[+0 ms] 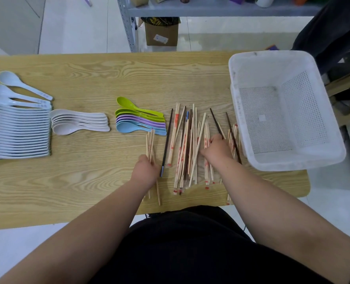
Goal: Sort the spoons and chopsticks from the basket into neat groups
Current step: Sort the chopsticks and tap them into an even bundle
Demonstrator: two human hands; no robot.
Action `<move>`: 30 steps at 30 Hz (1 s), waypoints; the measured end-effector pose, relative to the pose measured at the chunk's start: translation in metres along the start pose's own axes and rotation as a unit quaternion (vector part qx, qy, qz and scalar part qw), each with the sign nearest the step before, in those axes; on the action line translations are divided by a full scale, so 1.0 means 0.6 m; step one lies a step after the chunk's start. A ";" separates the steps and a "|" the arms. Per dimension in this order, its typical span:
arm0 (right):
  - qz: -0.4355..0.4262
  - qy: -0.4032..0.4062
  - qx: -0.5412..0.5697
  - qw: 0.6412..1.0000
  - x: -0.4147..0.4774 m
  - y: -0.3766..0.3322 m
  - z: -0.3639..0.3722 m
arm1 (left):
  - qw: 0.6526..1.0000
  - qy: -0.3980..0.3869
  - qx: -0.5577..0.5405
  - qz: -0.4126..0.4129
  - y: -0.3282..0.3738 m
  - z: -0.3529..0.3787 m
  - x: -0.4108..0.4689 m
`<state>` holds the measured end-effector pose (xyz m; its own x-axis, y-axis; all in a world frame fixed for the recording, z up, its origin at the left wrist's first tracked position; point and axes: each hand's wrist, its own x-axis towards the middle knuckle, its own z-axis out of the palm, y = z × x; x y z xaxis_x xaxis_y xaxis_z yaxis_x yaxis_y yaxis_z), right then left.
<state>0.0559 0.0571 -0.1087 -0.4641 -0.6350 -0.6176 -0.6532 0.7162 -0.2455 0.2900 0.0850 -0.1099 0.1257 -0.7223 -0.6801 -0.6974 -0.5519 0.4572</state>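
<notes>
The left hand [146, 173] grips a small bundle of pale wooden chopsticks [150, 143], their tips pointing away from the person. Just to its right, the right hand [217, 148] rests knuckles-up on the loose chopstick pile [187, 148]. Its fingers are tucked out of sight, so it cannot be told whether it pinches the dark chopstick [215, 120] that juts out beside its thumb. The white basket [272, 56] stands at the table's [67, 181] right end, touching the pile. To the left lie coloured spoons [139, 121], then white spoons [79, 121], then a long row of pale blue spoons [16, 130].
</notes>
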 end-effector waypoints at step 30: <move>0.011 0.013 -0.039 0.999 -0.038 0.030 -0.018 | 0.982 -0.002 0.174 0.071 -0.042 -0.034 -0.009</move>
<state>0.0483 0.0817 -0.0908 -0.4925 -0.6278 -0.6027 -0.6873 0.7054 -0.1731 0.3214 0.0944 -0.1058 0.0064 -0.7795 -0.6263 -0.9070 -0.2683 0.3245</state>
